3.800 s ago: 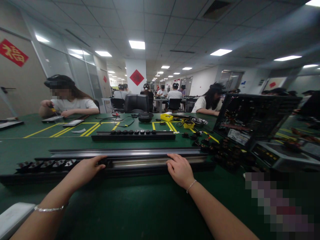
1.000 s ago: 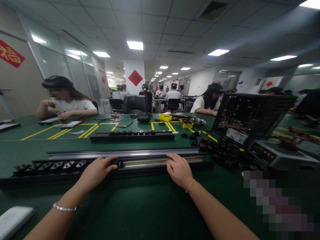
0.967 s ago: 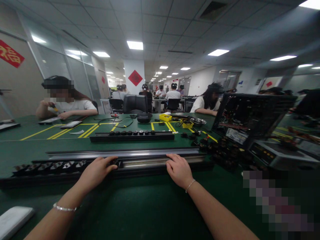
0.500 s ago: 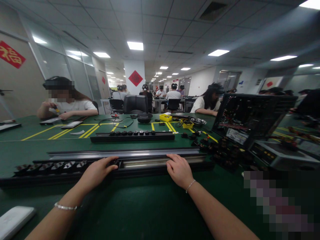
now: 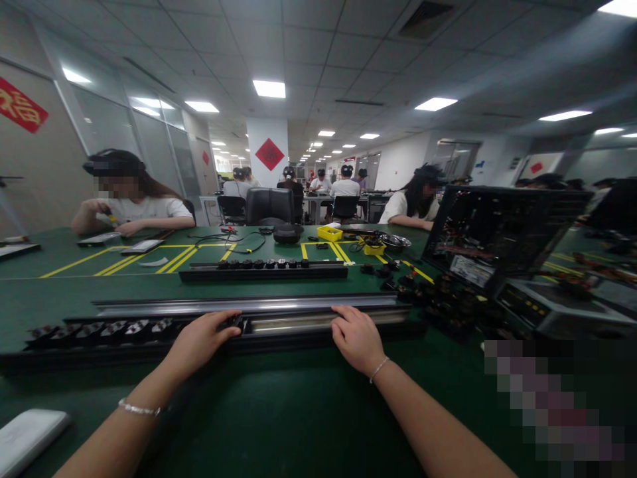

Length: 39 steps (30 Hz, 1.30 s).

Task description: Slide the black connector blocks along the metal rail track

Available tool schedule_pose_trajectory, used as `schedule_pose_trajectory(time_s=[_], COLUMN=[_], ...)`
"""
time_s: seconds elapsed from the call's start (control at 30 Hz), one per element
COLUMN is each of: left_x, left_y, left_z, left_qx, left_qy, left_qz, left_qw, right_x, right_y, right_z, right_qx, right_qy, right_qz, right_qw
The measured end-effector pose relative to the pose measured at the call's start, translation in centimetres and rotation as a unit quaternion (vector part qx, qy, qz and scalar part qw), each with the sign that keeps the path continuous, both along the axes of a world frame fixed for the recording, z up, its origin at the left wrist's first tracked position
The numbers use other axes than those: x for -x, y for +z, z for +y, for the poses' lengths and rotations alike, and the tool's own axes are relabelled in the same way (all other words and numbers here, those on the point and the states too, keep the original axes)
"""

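A long black rail (image 5: 279, 335) lies across the green table (image 5: 279, 425) in front of me, with a silver channel (image 5: 293, 321) along its top. Several small black socket modules (image 5: 99, 328) sit in a row in its left part. My left hand (image 5: 199, 340) rests on the rail, thumb and fingers pinched on the last black module (image 5: 237, 323) of the row. My right hand (image 5: 356, 338) lies on the rail further right, fingers curled over the channel's edge. A second silver rail (image 5: 249, 304) lies just behind.
Another black rail with modules (image 5: 263, 269) lies farther back. A pile of loose black modules (image 5: 442, 299) and an open computer case (image 5: 502, 232) stand to the right. A white pad (image 5: 27, 435) lies at the near left. Other people sit working at the far side.
My left hand has slid to the right along the rail since the oldest frame, and the row of modules reaches further right. My right hand has stayed in place.
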State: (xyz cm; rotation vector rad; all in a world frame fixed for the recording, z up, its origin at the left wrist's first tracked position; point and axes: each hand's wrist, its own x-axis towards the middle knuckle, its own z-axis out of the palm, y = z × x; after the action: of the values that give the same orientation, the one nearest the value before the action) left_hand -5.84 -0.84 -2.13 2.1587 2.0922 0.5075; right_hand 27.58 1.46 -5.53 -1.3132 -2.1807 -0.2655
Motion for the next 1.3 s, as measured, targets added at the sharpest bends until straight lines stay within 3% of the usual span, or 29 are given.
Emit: schedule_pose_trajectory(time_s=[0.63,1.3], left_x=[-0.8,-2.0], left_y=[-0.5,-1.1], left_z=[0.1,-0.4], left_qx=[-0.013,-0.028], left_qy=[-0.001,0.002], left_qz=[-0.014,0.052], left_qw=[1.0,0.998], right_x=[0.0,-0.1], right_y=[0.1,-0.1], right_z=[-0.1,0.0], right_qx=[0.001,0.0], right_qy=[-0.001,0.003], right_qz=[0.005,0.008], right_qw=[1.0,1.0])
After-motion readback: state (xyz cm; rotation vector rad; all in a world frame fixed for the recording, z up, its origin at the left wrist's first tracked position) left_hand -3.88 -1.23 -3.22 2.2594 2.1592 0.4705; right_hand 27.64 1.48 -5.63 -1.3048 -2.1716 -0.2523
